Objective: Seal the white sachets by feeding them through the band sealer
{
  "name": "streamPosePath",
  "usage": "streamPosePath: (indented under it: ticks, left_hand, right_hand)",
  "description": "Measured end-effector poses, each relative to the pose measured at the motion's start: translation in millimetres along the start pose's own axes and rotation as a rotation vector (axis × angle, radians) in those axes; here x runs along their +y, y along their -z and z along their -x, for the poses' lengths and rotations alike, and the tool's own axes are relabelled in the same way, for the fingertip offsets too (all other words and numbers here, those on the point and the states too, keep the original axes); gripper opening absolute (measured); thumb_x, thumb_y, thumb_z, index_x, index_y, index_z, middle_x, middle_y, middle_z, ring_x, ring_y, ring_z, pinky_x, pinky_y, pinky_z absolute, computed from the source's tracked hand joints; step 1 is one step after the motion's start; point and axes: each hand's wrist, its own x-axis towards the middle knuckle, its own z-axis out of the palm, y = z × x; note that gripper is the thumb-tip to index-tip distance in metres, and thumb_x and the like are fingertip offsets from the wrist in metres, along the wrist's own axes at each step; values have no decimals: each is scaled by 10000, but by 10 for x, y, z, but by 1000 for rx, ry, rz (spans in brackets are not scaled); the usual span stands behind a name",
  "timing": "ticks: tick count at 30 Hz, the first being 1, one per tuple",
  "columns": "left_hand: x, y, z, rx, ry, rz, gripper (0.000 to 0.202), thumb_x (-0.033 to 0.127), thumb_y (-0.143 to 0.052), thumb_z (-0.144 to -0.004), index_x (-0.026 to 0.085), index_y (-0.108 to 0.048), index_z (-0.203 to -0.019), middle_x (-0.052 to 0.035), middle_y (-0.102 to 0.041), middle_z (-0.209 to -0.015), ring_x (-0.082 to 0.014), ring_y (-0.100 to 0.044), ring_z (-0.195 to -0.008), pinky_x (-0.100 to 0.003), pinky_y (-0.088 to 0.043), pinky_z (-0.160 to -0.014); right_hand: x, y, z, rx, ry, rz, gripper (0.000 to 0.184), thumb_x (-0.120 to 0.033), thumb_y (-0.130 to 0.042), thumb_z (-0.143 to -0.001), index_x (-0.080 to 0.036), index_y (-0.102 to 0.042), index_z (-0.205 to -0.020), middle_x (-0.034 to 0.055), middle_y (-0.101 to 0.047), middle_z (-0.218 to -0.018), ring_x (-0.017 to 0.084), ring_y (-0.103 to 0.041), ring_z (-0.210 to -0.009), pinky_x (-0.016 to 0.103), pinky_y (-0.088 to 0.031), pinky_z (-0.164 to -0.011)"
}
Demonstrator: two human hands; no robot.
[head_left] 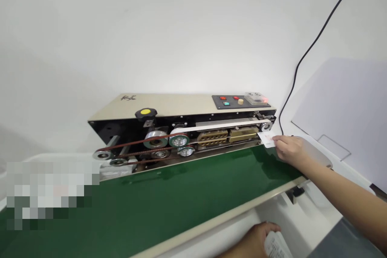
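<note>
My right hand [288,148] pinches a small white packet [266,139] by its right side. The packet's far edge is at the right end of a continuous band sealer [181,109], beside the end pulley and above the green conveyor belt [181,197]. At the bottom of the view, in front of the belt's edge, my left hand [254,240] is closed around several white printed packets [276,245]. Part of that hand and of the packets is cut off by the frame.
Pulleys [155,139] and reddish drive belts run along the sealer's open front. A control panel [229,102] with coloured switches is on top. A black cable [320,32] hangs at the right. A pixelated patch covers the belt's left end, near a white bin [54,156].
</note>
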Motion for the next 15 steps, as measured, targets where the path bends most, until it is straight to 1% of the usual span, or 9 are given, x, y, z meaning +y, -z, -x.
streamPosePath:
  ticks: [4, 9, 13, 15]
  left_hand:
    - [-54, 8, -12, -12, -50, -5, 948, 281, -854, -304, 187, -562, -1201, -51, -595, -1104, -280, -518, -1053, -406, -365, -961]
    - [-83, 13, -54, -36, -25, -2, 968, 241, -857, -292, 164, -549, -1206, -40, -604, -1013, -272, -546, -986, -423, -392, -936]
    - [-50, 21, -40, -26, -41, -70, 954, 253, -846, -330, 177, -534, -1229, -37, -598, -1068, -272, -522, -1043, -418, -365, -976]
    - [-20, 25, -15, -34, -27, -73, 966, 256, -843, -335, 178, -522, -1243, -41, -601, -1091, -278, -527, -1052, -417, -374, -974]
  right_hand:
    - [-82, 13, -74, -16, -4, -44, 192, -94, -496, -791, -190, -580, -648, -3, -711, -823, 105, -610, -603, 230, -413, -548]
    - [-173, 47, -123, -16, 4, -91, 186, -120, -485, -828, -185, -588, -687, 12, -704, -836, 122, -621, -654, 233, -430, -569]
    - [-212, 58, -133, -24, 13, -116, 160, -132, -493, -837, -177, -598, -726, 32, -702, -845, 132, -621, -650, 239, -445, -567]
    - [-237, 124, -149, -14, 3, -143, 118, -152, -514, -839, -171, -606, -769, 50, -700, -853, 144, -631, -674, 245, -466, -591]
